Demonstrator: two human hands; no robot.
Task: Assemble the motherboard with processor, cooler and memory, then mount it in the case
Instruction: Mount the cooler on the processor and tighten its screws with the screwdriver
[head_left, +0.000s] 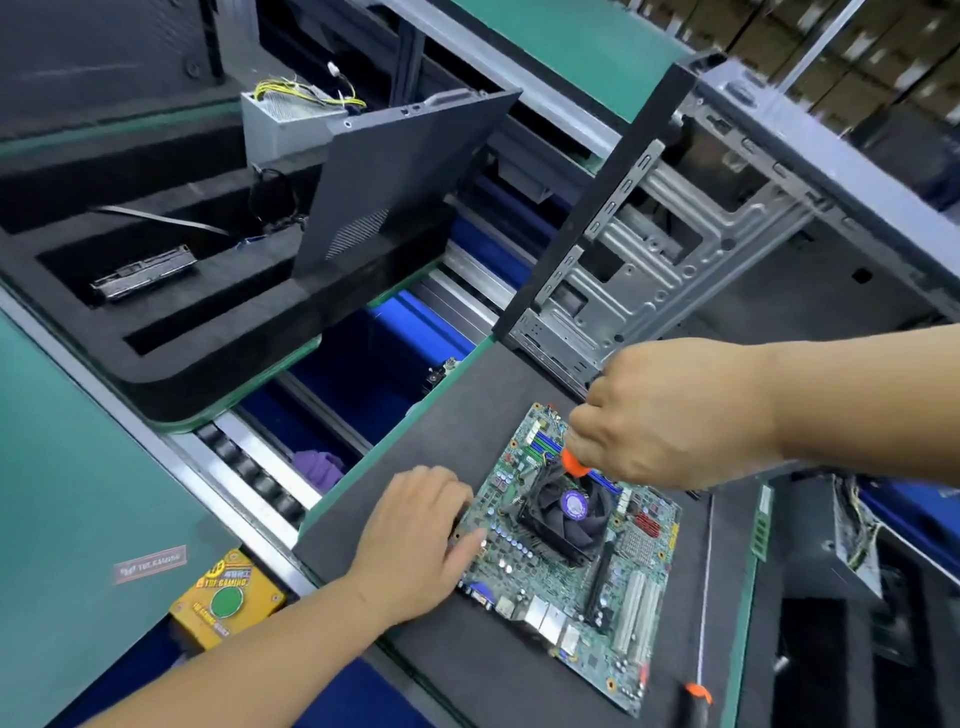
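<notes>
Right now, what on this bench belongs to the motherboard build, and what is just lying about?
In the job: motherboard, cooler, orange-handled screwdriver in right hand, left hand steadying the board, case, memory stick.

Lying about: yellow button box, purple cloth, second screwdriver.

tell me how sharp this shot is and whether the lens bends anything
Head view: the motherboard and both hands are fairly sharp, the left hand resting on the board's edge, the right hand gripping an orange-handled screwdriver; the top right background is streaked with motion blur; wide-angle distortion bows the conveyor rails and tilts the case; lighting is even, shadows soft.
</notes>
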